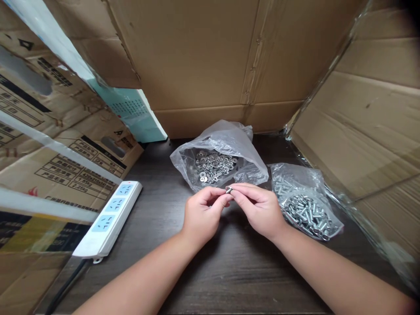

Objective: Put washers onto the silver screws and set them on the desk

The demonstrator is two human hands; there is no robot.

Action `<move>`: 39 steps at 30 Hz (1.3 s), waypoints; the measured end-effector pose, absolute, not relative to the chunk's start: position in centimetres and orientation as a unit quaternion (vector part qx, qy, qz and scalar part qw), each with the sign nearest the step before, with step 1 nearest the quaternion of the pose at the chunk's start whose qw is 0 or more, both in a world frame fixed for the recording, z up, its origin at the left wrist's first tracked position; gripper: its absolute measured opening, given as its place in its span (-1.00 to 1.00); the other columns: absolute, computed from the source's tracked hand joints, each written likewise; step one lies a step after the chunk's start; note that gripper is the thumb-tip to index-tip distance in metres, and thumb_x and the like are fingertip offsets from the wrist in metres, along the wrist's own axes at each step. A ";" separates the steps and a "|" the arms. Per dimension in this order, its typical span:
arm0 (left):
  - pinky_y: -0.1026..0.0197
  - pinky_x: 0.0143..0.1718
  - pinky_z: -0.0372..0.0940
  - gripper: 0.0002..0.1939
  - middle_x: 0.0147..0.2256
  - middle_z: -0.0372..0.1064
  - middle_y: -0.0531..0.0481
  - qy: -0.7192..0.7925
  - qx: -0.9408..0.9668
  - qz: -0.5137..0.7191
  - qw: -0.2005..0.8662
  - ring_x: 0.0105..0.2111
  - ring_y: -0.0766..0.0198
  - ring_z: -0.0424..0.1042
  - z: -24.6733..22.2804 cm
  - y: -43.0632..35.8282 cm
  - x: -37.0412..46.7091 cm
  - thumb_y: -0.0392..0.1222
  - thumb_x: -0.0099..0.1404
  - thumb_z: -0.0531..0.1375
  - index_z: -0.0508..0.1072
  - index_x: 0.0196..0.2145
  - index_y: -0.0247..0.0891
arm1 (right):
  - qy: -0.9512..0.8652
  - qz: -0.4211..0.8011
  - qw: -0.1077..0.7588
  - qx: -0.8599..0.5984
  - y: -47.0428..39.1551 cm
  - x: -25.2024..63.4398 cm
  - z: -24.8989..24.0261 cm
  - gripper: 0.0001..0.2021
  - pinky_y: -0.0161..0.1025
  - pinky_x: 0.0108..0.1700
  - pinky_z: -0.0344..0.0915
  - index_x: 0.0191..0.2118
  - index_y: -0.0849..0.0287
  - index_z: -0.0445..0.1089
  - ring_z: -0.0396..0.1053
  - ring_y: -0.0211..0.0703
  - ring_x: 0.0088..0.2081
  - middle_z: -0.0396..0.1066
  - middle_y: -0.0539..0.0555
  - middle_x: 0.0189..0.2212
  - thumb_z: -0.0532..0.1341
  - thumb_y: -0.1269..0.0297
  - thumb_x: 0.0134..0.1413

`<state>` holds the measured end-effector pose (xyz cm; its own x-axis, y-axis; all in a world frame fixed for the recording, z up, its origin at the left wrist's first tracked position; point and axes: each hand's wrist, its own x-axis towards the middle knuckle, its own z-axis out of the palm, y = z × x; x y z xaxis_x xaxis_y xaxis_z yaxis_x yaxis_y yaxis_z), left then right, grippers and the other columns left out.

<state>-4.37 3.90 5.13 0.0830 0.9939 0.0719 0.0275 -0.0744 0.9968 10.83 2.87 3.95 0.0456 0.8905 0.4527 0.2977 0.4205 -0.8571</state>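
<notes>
Fingertips of my left hand [205,212] and my right hand [257,208] meet over the middle of the table, both closed in a pinch. Between them is a small silver metal bolt [229,190], mostly covered by the fingers; whether a washer is on it, I cannot tell. Just beyond the hands lies a clear plastic bag [229,138], its mouth facing me, with many flat metal washers [215,166] inside. Beside my right wrist, another plastic bag [300,173] holds many short silver bolts [308,214].
On the left a white power strip [110,218] lies at a slant, its black cable [67,284] running toward the front edge. Cardboard walls [197,57] enclose the dark wooden table [216,275] at the back and both sides. A pale green printed book or panel [134,111] leans in the back left corner.
</notes>
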 end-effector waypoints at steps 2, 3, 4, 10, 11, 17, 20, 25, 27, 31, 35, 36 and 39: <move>0.42 -0.44 0.34 -0.84 -0.52 0.49 0.03 0.466 0.515 0.491 0.526 -0.51 0.43 0.45 5.2 4.0 -4.4 -0.15 0.12 0.35 0.53 -0.43 -0.32 | -0.648 0.243 0.553 -0.465 2.8 10.8 3.8 -0.84 -0.15 -0.06 0.52 -0.22 0.12 0.60 0.54 -0.09 -0.16 0.58 0.10 -0.21 0.24 0.31 0.17; 0.42 -0.45 0.34 -0.82 -0.52 0.49 0.03 0.466 0.499 0.488 0.544 -0.50 0.41 0.46 5.3 4.1 -4.4 -0.14 0.11 0.36 0.52 -0.42 -0.33 | -0.654 0.231 0.553 -0.462 2.8 10.9 3.7 -0.84 -0.14 -0.05 0.52 -0.22 0.12 0.60 0.55 -0.09 -0.16 0.58 0.10 -0.21 0.24 0.31 0.17; 0.41 -0.45 0.35 -0.80 -0.53 0.49 0.02 0.464 0.483 0.483 0.564 -0.50 0.40 0.47 5.3 4.2 -4.4 -0.14 0.11 0.36 0.51 -0.41 -0.34 | -0.660 0.221 0.552 -0.459 2.9 10.9 3.7 -0.83 -0.14 -0.04 0.52 -0.21 0.12 0.60 0.54 -0.09 -0.16 0.58 0.10 -0.20 0.24 0.32 0.17; 0.38 -0.46 0.36 -0.69 -0.48 0.50 -0.02 0.418 0.408 0.441 0.682 -0.47 0.33 0.52 5.0 4.4 -4.3 -0.12 0.07 0.39 0.44 -0.33 -0.37 | -0.650 0.273 0.538 -0.462 3.2 11.8 4.0 -0.83 -0.20 -0.04 0.50 -0.18 0.13 0.58 0.53 -0.15 -0.15 0.56 0.09 -0.19 0.23 0.29 0.21; 0.37 -0.46 0.36 -0.68 -0.47 0.50 -0.02 0.410 0.399 0.437 0.694 -0.47 0.32 0.52 5.0 4.4 -4.3 -0.12 0.06 0.40 0.43 -0.32 -0.37 | -0.649 0.296 0.532 -0.456 3.3 12.0 4.1 -0.84 -0.22 -0.03 0.49 -0.19 0.13 0.58 0.52 -0.16 -0.15 0.56 0.09 -0.19 0.24 0.28 0.20; 0.37 -0.45 0.38 -0.66 -0.48 0.50 -0.04 0.383 0.380 0.423 0.728 -0.46 0.33 0.52 4.8 4.6 -4.6 -0.10 0.05 0.41 0.44 -0.34 -0.38 | -0.597 0.450 0.514 -0.421 3.9 12.5 4.2 -0.83 -0.24 -0.11 0.49 -0.25 0.16 0.55 0.51 -0.19 -0.22 0.55 0.07 -0.26 0.36 0.19 0.07; 0.36 -0.43 0.38 -0.66 -0.46 0.51 -0.07 0.374 0.386 0.403 0.741 -0.45 0.33 0.52 4.8 4.6 -4.7 -0.07 0.07 0.40 0.46 -0.35 -0.40 | -0.581 0.492 0.491 -0.423 4.1 12.9 4.2 -0.80 -0.24 -0.15 0.48 -0.25 0.17 0.55 0.50 -0.21 -0.28 0.54 0.07 -0.30 0.39 0.18 0.02; 0.33 -0.41 0.39 -0.62 -0.45 0.52 -0.09 0.363 0.382 0.384 0.758 -0.47 0.33 0.51 4.7 4.5 -4.6 -0.01 0.06 0.40 0.46 -0.34 -0.39 | -0.590 0.535 0.452 -0.402 4.3 13.4 4.5 -0.82 -0.22 -0.14 0.46 -0.29 0.18 0.55 0.47 -0.19 -0.24 0.52 0.08 -0.28 0.41 0.21 -0.01; 0.32 -0.41 0.39 -0.59 -0.42 0.53 -0.11 0.373 0.382 0.386 0.753 -0.46 0.32 0.52 4.7 4.5 -4.5 0.02 0.04 0.40 0.46 -0.34 -0.39 | -0.606 0.521 0.446 -0.403 4.3 13.3 4.5 -0.83 -0.22 -0.16 0.44 -0.29 0.18 0.56 0.46 -0.19 -0.25 0.51 0.09 -0.30 0.38 0.21 0.03; 0.31 -0.42 0.37 -0.54 -0.43 0.51 -0.13 0.399 0.407 0.393 0.722 -0.45 0.31 0.50 4.8 4.5 -4.3 0.12 0.06 0.36 0.48 -0.36 -0.41 | -0.637 0.429 0.482 -0.421 4.0 12.9 4.6 -0.88 -0.24 -0.20 0.41 -0.33 0.17 0.57 0.44 -0.20 -0.28 0.48 0.08 -0.33 0.35 0.24 0.07; 0.34 -0.46 0.32 -0.55 -0.45 0.45 -0.08 0.397 0.410 0.403 0.716 -0.49 0.40 0.42 4.9 4.7 -4.6 0.12 0.13 0.31 0.52 -0.42 -0.43 | -0.655 0.370 0.503 -0.425 3.8 12.5 4.5 -0.92 -0.23 -0.20 0.40 -0.33 0.15 0.55 0.43 -0.21 -0.28 0.45 0.06 -0.34 0.32 0.28 0.12; 0.35 -0.47 0.31 -0.59 -0.45 0.44 -0.06 0.393 0.391 0.405 0.727 -0.50 0.42 0.40 4.9 4.7 -4.7 0.07 0.12 0.33 0.52 -0.43 -0.43 | -0.658 0.364 0.505 -0.422 3.7 12.4 4.5 -0.92 -0.22 -0.19 0.40 -0.32 0.14 0.54 0.43 -0.21 -0.27 0.45 0.07 -0.33 0.31 0.28 0.14; 0.34 -0.48 0.30 -0.73 -0.48 0.43 -0.01 0.369 0.321 0.403 0.774 -0.52 0.44 0.38 5.0 4.9 -4.9 -0.13 0.04 0.39 0.54 -0.37 -0.41 | -0.663 0.342 0.516 -0.421 3.6 12.3 4.6 -0.92 -0.20 -0.17 0.41 -0.30 0.14 0.53 0.43 -0.18 -0.24 0.44 0.08 -0.31 0.30 0.28 0.15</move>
<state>-4.94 4.91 4.96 0.4040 0.8600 -0.3118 -0.3867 0.4695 0.7937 12.32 3.65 4.60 -0.1132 0.9116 0.3952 0.2051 0.4106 -0.8884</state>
